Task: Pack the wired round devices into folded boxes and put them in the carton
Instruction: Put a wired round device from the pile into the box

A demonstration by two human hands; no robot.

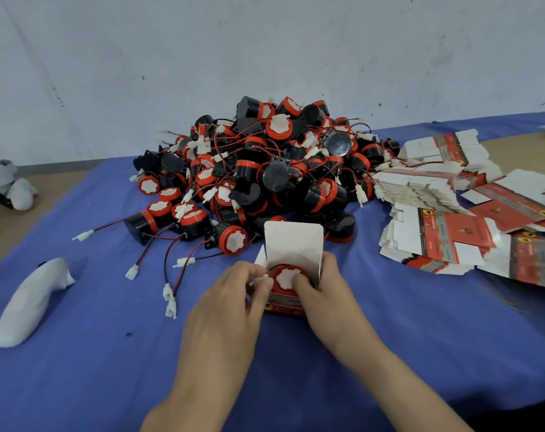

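A small red and white folded box (293,244) stands open on the blue cloth, its white lid flap raised. Inside it sits a round device (285,279) with a red rim and white centre. My left hand (234,294) grips the box's left side and pinches the device's white connector at the opening. My right hand (324,285) holds the box's right side, thumb pressing on the device's top. A big pile of black and red wired devices (265,169) lies just behind the box. The carton is not in view.
Stacks of flat unfolded boxes (445,219) spread over the right side of the table. A white glove (31,300) lies at the left on the blue cloth (109,369). Loose wires with white plugs (170,294) trail from the pile. A grey wall stands behind.
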